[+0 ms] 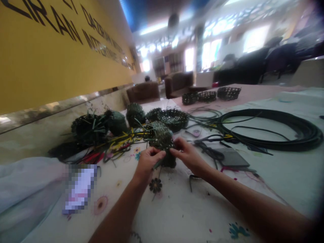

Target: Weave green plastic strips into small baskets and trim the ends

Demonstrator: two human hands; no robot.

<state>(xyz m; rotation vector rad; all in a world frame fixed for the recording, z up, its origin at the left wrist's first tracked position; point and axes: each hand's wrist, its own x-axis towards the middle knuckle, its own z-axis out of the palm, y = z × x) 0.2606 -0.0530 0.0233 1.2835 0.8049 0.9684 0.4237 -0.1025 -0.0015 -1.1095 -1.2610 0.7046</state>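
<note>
A small dark green woven basket (161,135) is held over the table, tilted, with its openwork weave facing up. My left hand (149,161) is closed at the near left edge of the weave, thumb and fingers pinched together. From the other side my right hand (188,154) grips the basket's right side, its fingertips close to the left thumb. A short strip end seems to stick out by my left fingers, but blur hides exactly what they pinch. The lower part of the basket lies in shadow between both hands.
Several woven baskets (173,118) stand behind, three more on the far pink cloth (255,92). A large coil of dark strip (301,141) lies at right, near a flat grey object (233,158). Yellow strips (121,138) lie left. A yellow wall (50,60) borders the table.
</note>
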